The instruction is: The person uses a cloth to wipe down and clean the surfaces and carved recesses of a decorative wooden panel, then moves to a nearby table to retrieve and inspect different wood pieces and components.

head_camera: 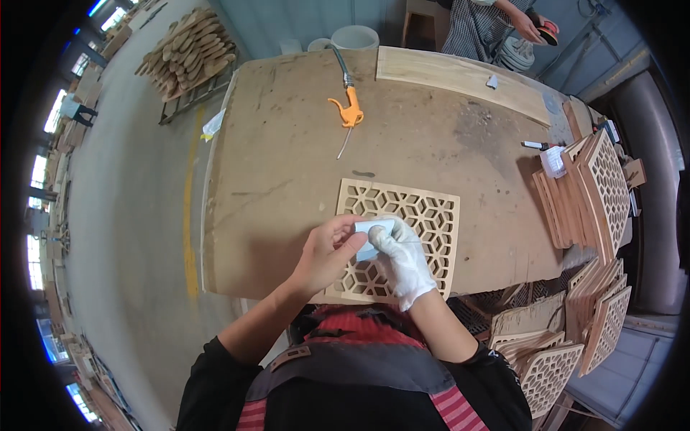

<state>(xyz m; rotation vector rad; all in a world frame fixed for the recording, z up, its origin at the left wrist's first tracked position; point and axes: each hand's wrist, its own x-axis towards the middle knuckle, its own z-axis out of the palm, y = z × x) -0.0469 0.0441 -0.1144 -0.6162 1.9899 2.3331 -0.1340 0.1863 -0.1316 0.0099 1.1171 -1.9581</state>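
A small folded light-blue sheet (368, 252), seemingly sandpaper, is held between both hands. My bare left hand (328, 252) pinches its left edge with thumb and fingertips. On its right side, my right hand (401, 248) in a white glove grips it, thumb on top. Below the hands a square wooden lattice panel (452, 237) with cut-out geometric openings lies flat on the worktable (269, 161), near its front edge. Hands and forearms hide part of the panel's left and middle.
An orange air blow gun (351, 110) on a hose lies beyond the panel. A long board (431, 65) spans the back edge. Lattice panels are stacked on the right (606, 188) and lower right (552, 377). A co-worker's hand (528, 29) holds a sander at the back.
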